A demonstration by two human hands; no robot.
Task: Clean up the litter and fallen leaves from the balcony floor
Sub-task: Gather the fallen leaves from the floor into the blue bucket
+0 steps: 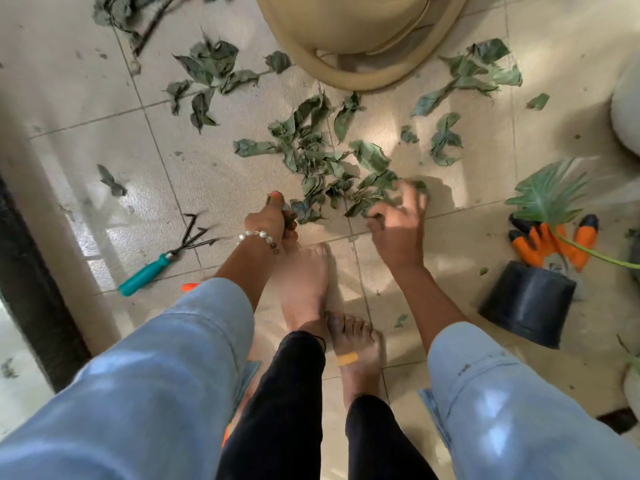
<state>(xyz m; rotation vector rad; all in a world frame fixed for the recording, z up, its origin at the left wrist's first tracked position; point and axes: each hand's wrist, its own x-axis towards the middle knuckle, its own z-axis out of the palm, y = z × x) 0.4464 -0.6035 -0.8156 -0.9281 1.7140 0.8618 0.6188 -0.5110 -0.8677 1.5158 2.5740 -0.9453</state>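
Note:
Dry green leaves (322,157) lie scattered over the beige floor tiles, thickest in a heap just ahead of my bare feet. My left hand (272,221), with a bead bracelet on the wrist, is closed on a few leaves at the heap's near left edge. My right hand (398,223) hovers over the heap's near right edge, blurred, fingers curled and spread on the leaves. More leaves lie at the far left (207,74) and far right (474,71).
A tan plastic basket (349,46) lies tipped at the top. A teal-handled hand rake (162,259) rests on the left by a doorframe. At right are orange clawed gloves (540,244), an overturned black pot (526,303) and a green plant leaf (550,192).

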